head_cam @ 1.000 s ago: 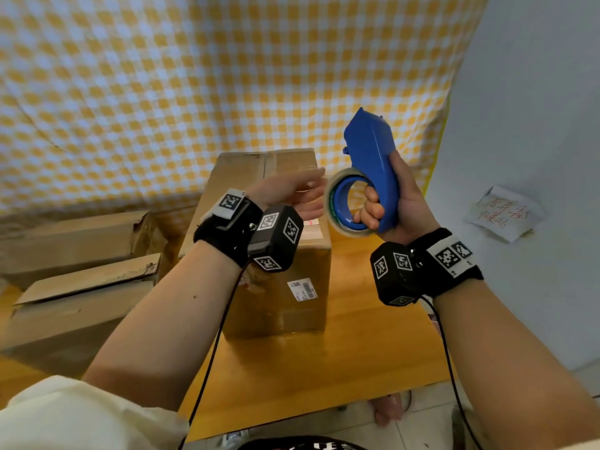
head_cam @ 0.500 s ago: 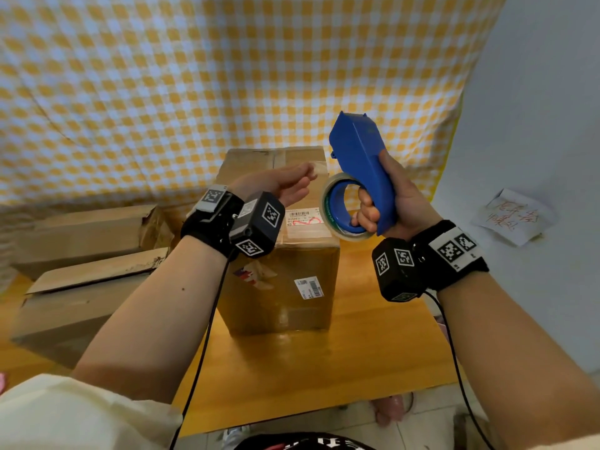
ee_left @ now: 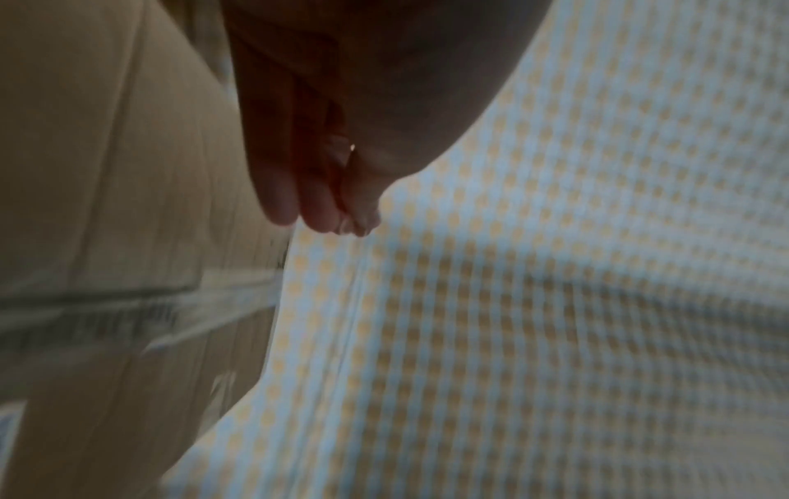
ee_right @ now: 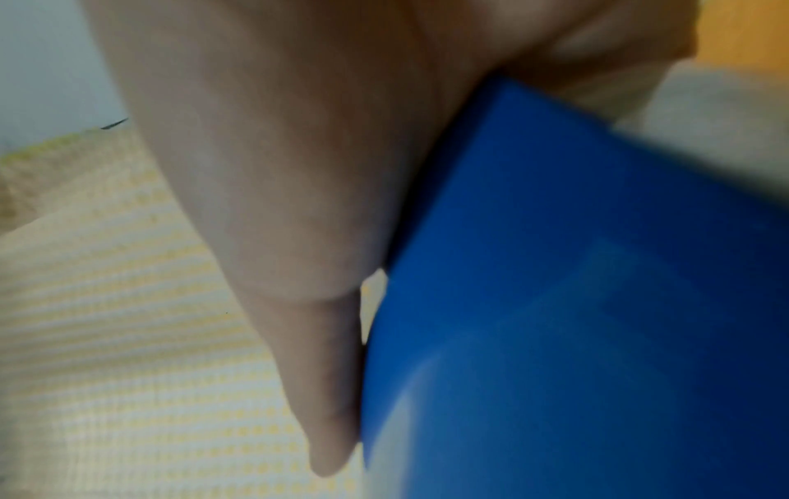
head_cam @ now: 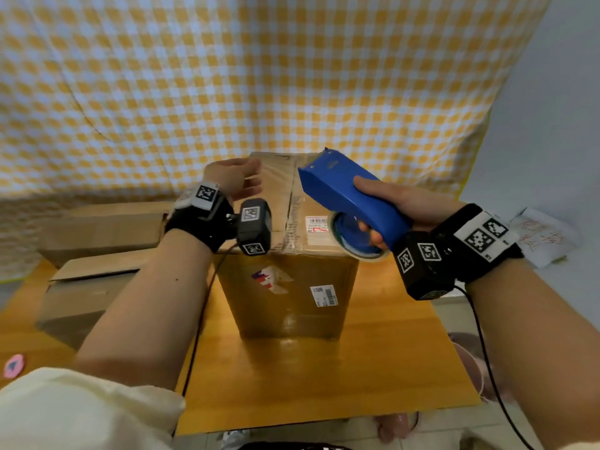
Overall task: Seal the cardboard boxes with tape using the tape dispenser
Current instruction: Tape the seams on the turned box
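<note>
A brown cardboard box [head_cam: 285, 287] stands upright in the middle of the wooden table [head_cam: 324, 384], its top flaps closed with glossy tape along the seam. My right hand [head_cam: 386, 209] grips a blue tape dispenser [head_cam: 350, 196] with its tape roll [head_cam: 357, 238] underneath, tilted low over the box's top right. The dispenser's blue body [ee_right: 576, 304] fills the right wrist view beside my thumb. My left hand [head_cam: 237, 180] hovers above the box's top left with relaxed fingers [ee_left: 299, 189], holding nothing; the box [ee_left: 106, 202] lies to its left in the left wrist view.
Two more cardboard boxes [head_cam: 97, 248] lie at the table's left. A yellow checked cloth [head_cam: 259, 76] hangs behind. A white wall with a taped paper note [head_cam: 545, 235] is at the right. A pink round item [head_cam: 14, 367] lies at the left edge.
My right hand has lowered and tilted the dispenser from upright to nearly flat over the box top. My left hand has drawn away from the roll to the box's top left.
</note>
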